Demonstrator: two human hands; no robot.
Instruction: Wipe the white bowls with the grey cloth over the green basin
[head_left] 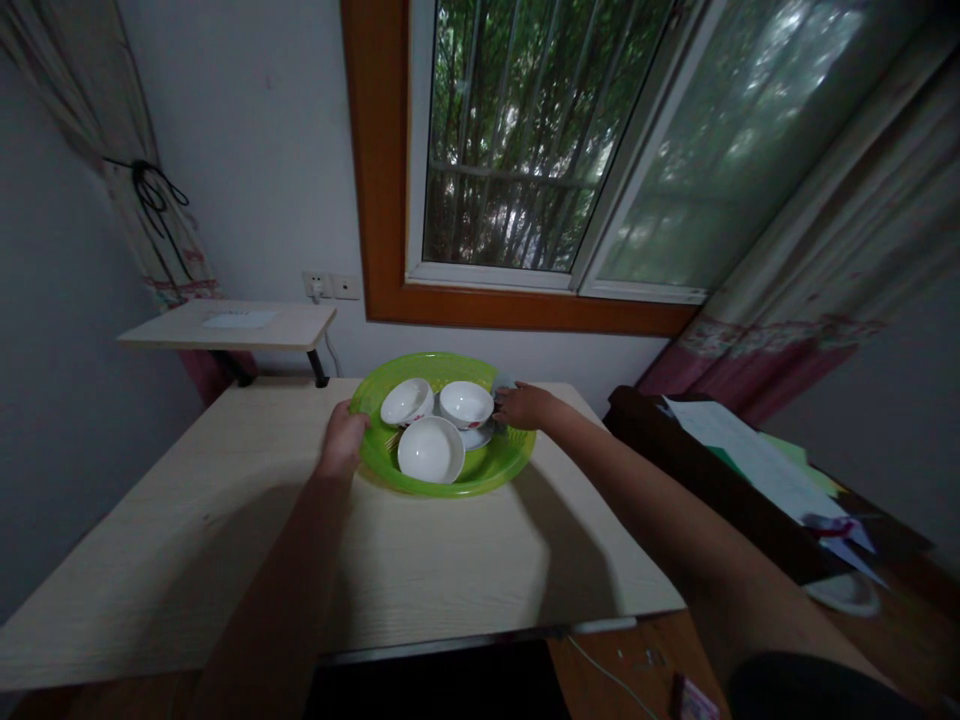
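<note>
As my left hand [343,438] pinches the rim of the green basin [491,470] on the desk [450,570] — white bowls [431,450] inside — my right hand [523,407] is at its right side, grip unclear.

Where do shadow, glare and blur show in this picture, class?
Head view: dim overall, with shadows falling on the table near both arms. Head view: hazy bright patches on the right window pane. Head view: the right curtain looks soft and slanted.

Three white bowls [431,452] in green basin [442,490], left hand [342,442] on rim, right hand [525,407] opposite
</note>
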